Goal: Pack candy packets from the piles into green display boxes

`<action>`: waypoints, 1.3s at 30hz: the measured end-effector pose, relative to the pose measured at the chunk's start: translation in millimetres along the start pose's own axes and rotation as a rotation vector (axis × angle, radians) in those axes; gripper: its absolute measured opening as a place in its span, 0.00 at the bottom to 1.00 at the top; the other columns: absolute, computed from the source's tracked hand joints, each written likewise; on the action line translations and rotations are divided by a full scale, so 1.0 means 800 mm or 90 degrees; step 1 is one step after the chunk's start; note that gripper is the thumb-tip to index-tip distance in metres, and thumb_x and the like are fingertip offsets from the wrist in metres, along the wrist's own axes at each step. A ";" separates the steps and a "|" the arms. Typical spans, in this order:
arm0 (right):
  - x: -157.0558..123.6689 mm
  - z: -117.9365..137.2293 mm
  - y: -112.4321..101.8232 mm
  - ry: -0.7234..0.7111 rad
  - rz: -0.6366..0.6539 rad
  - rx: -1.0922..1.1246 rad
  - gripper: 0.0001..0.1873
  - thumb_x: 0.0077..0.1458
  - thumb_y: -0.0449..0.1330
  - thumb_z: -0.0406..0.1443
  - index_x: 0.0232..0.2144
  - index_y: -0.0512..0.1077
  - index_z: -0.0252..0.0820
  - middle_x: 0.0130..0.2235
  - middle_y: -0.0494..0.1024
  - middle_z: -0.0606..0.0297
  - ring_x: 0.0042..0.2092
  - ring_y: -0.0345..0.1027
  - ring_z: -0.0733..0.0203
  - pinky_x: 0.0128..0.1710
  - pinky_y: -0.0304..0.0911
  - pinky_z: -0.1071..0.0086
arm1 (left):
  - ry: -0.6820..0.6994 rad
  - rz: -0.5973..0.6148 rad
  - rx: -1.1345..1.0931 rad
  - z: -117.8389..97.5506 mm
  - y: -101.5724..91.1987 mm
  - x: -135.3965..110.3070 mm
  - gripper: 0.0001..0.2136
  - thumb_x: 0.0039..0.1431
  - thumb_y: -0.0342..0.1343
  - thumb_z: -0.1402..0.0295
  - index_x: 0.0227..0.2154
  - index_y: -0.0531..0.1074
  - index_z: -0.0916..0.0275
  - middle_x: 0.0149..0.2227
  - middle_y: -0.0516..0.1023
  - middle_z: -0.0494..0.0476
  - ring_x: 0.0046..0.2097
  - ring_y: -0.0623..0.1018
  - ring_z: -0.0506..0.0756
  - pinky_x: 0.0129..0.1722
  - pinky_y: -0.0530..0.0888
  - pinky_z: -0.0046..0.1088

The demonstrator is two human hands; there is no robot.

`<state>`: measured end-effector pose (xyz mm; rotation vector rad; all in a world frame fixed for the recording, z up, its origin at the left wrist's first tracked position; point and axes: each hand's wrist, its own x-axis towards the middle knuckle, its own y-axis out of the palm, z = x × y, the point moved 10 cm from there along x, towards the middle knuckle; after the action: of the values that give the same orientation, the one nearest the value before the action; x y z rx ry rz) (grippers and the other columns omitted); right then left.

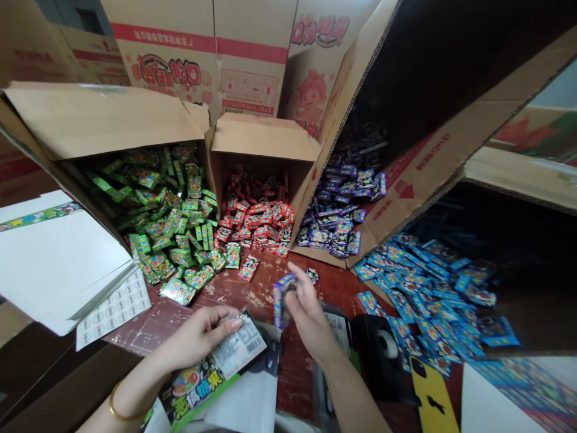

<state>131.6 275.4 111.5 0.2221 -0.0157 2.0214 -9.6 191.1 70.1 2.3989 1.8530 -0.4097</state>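
Note:
My left hand [205,334] pinches the top edge of a black-and-green printed candy bag [196,388], which carries a white label with a barcode. A white sheet or bag [243,400] lies under it. To the right, my right hand [309,313] holds a small purple candy box [280,300], blurred by motion, above the red table. Whether more than one box is in those fingers I cannot tell. Just beyond the hand a small dark packet [312,275] lies on the table, and a single red candy box [249,267] rests farther left.
Open cartons spill green boxes [180,225], red boxes [261,225], purple boxes [336,222] and blue boxes [433,294]. At left are white card sheets [58,258] and a sticker sheet [115,310]. A black tape dispenser [378,355] and yellow phone [433,394] sit at right.

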 end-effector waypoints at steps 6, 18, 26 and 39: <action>-0.021 -0.014 0.002 -0.032 0.022 -0.095 0.09 0.60 0.60 0.37 0.44 0.69 0.49 0.35 0.71 0.68 0.37 0.65 0.61 0.36 0.60 0.72 | 0.012 0.014 -0.006 -0.008 0.006 0.001 0.17 0.63 0.50 0.55 0.35 0.73 0.65 0.32 0.76 0.55 0.31 0.71 0.51 0.31 0.66 0.27; -0.016 -0.007 0.021 -0.033 0.041 -0.177 0.05 0.50 0.67 0.36 0.27 0.75 0.43 0.35 0.68 0.65 0.27 0.60 0.64 0.24 0.56 0.71 | 0.013 -0.034 0.000 -0.009 -0.005 0.005 0.20 0.61 0.50 0.52 0.34 0.74 0.66 0.29 0.72 0.52 0.28 0.65 0.49 0.26 0.61 0.25; 0.028 -0.070 0.049 -0.090 0.103 -0.245 0.10 0.57 0.62 0.44 0.33 0.77 0.45 0.47 0.72 0.57 0.47 0.67 0.49 0.48 0.64 0.58 | -0.048 -0.128 -0.095 0.021 -0.052 -0.003 0.25 0.54 0.52 0.43 0.32 0.72 0.64 0.27 0.71 0.51 0.29 0.67 0.51 0.30 0.65 0.27; 0.056 -0.077 0.019 -0.181 0.044 -0.367 0.41 0.40 0.70 0.36 0.58 0.63 0.42 0.55 0.67 0.54 0.54 0.63 0.45 0.56 0.61 0.57 | -0.081 -0.152 0.009 0.074 -0.101 -0.030 0.22 0.60 0.48 0.47 0.34 0.72 0.63 0.32 0.74 0.52 0.35 0.72 0.55 0.38 0.69 0.30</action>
<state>89.9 315.3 59.5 0.1377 -0.7819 1.9500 -101.8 176.5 26.9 2.1104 2.0885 -0.5807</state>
